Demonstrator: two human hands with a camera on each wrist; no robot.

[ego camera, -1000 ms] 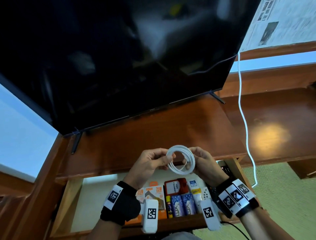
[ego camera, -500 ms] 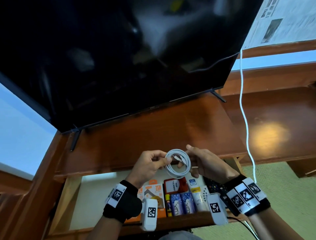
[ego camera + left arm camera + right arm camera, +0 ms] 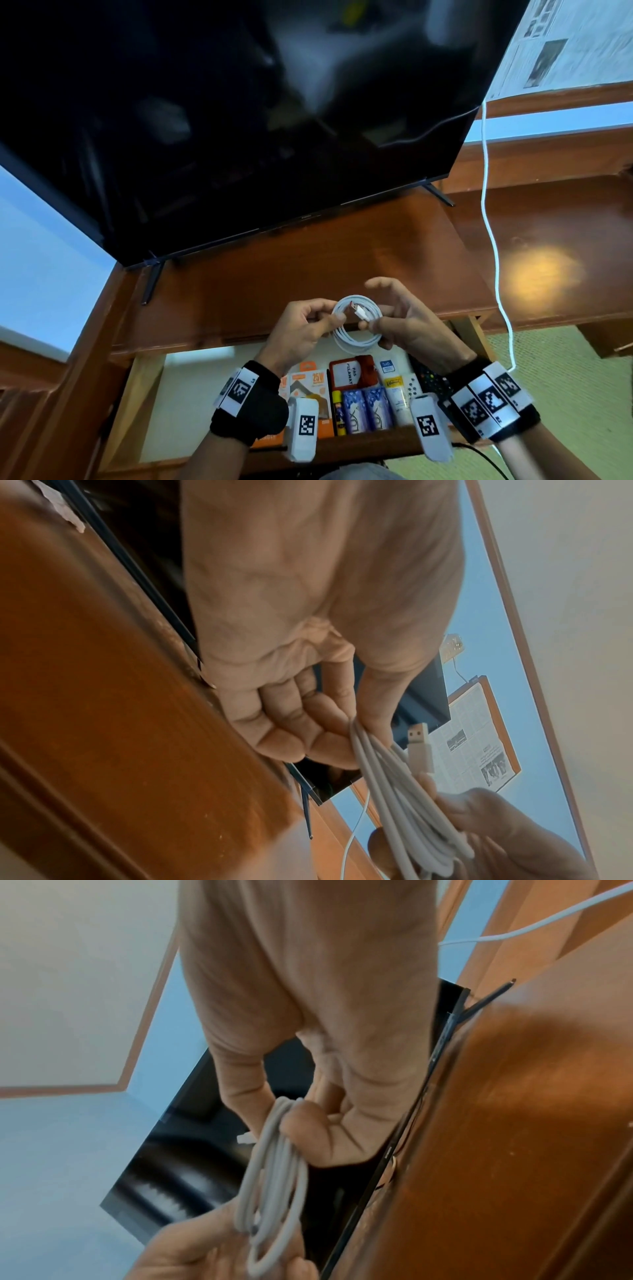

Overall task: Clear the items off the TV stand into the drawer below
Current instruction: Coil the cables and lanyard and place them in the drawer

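- Our left hand (image 3: 301, 329) and right hand (image 3: 407, 329) both pinch a coiled white cable (image 3: 358, 325), at its nine and three o'clock sides, above the open drawer (image 3: 191, 397).
- The TV stand (image 3: 308, 260) top at twelve o'clock looks bare.
- We judge this the tidying step; next the coil goes down into the drawer at six o'clock, kept from springing loose.

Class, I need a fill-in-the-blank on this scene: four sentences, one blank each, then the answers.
1. Both hands hold a coiled white ____.
2. The left hand pinches the coil's ____ side.
3. The drawer under the stand is ____.
4. The TV screen is ____.

Answers: cable; left; open; off
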